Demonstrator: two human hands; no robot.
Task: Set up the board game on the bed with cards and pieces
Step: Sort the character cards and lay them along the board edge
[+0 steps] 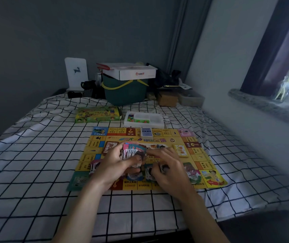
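A yellow game board [201, 160] lies flat on the checked bedsheet [35, 155]. My left hand [115, 162] grips a fanned stack of paper money cards [133, 149] above the board's middle. Just to its right, my right hand [168, 171] pinches a card [149, 172] low over the board. More cards [94, 165] lie on the board at the left, partly hidden by my left hand. A blue card deck [146, 132] sits on the board's far edge and a yellow deck [181, 151] at its right.
Behind the board sit the green game box [98, 114] and a white tray [157, 122] with small coloured pieces. A green basket [124, 92] topped by a white box stands at the bed's head. A wall and window sill [263, 104] run along the right.
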